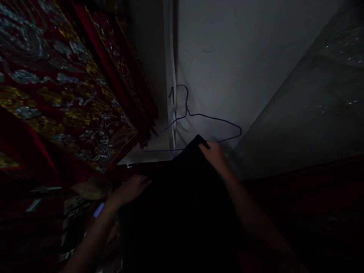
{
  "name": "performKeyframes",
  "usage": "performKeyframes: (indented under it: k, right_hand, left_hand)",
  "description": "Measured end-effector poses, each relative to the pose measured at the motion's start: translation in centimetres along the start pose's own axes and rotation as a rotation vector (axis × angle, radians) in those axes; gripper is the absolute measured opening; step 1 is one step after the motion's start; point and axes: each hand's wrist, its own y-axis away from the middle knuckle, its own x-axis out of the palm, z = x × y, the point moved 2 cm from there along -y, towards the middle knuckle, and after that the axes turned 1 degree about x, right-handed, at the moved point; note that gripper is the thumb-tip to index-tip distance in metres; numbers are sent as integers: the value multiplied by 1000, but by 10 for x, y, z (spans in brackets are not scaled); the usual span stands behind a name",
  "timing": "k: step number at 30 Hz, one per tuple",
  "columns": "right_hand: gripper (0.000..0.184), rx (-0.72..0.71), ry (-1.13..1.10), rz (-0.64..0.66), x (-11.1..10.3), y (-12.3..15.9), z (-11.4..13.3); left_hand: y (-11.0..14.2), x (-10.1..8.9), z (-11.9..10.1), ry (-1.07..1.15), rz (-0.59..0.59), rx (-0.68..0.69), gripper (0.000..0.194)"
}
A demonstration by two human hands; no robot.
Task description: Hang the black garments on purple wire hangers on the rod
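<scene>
A black garment (184,204) spreads between my two hands, too dark for me to make out its kind. My right hand (212,151) pinches its upper right corner, thumb and fingers closed on the cloth. At its upper left edge, my left hand (133,189) is closed on the cloth too, its fingertips partly lost in the dark. Just beyond the garment hangs a purple wire clothes hanger (214,116), its hook on a pale strap. The garment's top edge covers part of the hanger's bottom bar; I cannot tell whether the two touch.
The pale strap (173,68) runs down the white wall (216,57). Red cloth with gold and silver embroidery (76,79) hangs at the upper left. Clear plastic sheeting (313,110) covers the right side. Mixed items, hard to make out, lie at the lower left.
</scene>
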Motion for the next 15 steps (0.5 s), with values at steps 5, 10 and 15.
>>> performKeyframes:
  k: [5, 10, 15]
  right_hand:
    - [40, 38, 55, -15, -28, -3, 12]
    - [41, 27, -15, 23, -10, 14, 15]
    - [25, -89, -99, 130, -9, 33, 22]
  left_hand:
    - [-22, -66, -26, -74, -415, 168, 27]
    - [-40, -92, -84, -28, -426, 415, 13]
    - [-63, -89, -102, 80, -563, 479, 38]
